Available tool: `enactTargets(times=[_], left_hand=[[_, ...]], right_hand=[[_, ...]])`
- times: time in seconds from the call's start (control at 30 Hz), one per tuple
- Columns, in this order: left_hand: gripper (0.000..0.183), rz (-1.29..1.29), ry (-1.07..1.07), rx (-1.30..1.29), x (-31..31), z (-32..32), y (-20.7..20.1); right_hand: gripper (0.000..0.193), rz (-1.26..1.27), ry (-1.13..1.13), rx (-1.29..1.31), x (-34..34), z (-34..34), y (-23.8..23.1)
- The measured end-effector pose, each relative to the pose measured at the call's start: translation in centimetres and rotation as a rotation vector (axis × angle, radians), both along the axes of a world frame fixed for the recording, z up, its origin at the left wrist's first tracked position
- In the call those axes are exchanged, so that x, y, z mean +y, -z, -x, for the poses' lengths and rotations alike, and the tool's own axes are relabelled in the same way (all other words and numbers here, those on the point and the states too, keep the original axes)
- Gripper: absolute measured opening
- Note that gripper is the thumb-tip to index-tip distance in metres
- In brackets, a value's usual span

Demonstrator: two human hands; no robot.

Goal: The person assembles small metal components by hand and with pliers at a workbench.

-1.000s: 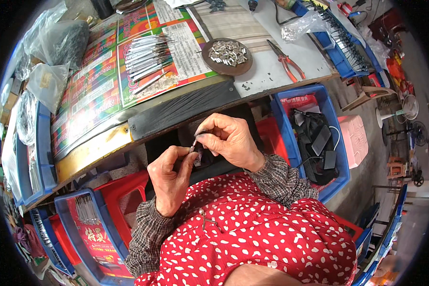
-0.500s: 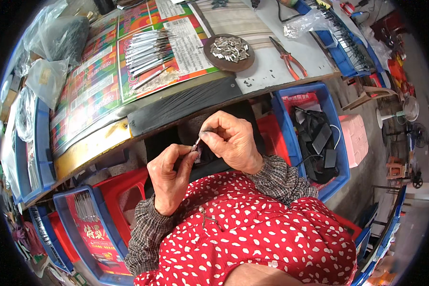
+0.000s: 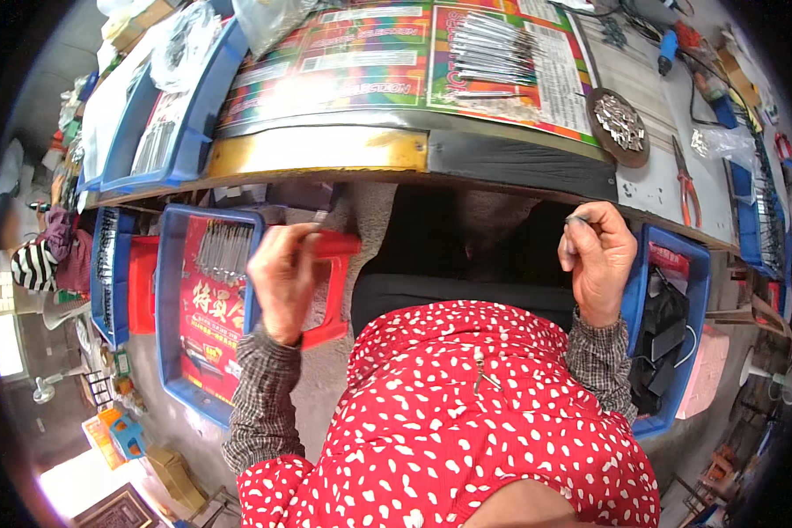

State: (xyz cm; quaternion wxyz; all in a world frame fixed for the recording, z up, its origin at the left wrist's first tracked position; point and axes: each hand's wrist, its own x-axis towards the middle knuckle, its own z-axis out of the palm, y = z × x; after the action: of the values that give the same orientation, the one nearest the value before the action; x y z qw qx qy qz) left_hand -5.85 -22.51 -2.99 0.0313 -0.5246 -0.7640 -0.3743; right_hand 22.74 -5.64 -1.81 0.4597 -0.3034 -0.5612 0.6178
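Note:
My left hand is closed, with a thin silvery metal piece sticking out past the fingertips. It hovers beside the right rim of a blue bin, in which thin metal rods lie on red printed card. Well apart from it, my right hand is raised below the table edge with thumb and forefinger pinched; what they hold, if anything, is hidden. On the table above are a row of similar rods and a round brown dish of small metal pieces.
Red-handled pliers lie on the table's right side. A blue bin with a black bag stands at my right. A red stool is behind my left hand. Another blue tray sits on the table's left end.
My hands, together at the small metal piece before, have parted. The left has gone left toward the bin with a metal piece; the right has moved right. The view has swung left.

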Motion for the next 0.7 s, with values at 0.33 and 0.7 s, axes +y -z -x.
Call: enactTargets(times=[0.33,0.7], left_hand=[[0.011,0.366,-0.456,0.354,-9.8,15.8,7.9],[0.039,0.696,-0.752,0.379,-12.0,22.6,14.9]], right_hand=[[0.003,0.006,0.026,-0.024,0.4,0.3,-0.3],[0.002,-0.033,0.127,-0.151,2.3,-0.4,-0.7]])
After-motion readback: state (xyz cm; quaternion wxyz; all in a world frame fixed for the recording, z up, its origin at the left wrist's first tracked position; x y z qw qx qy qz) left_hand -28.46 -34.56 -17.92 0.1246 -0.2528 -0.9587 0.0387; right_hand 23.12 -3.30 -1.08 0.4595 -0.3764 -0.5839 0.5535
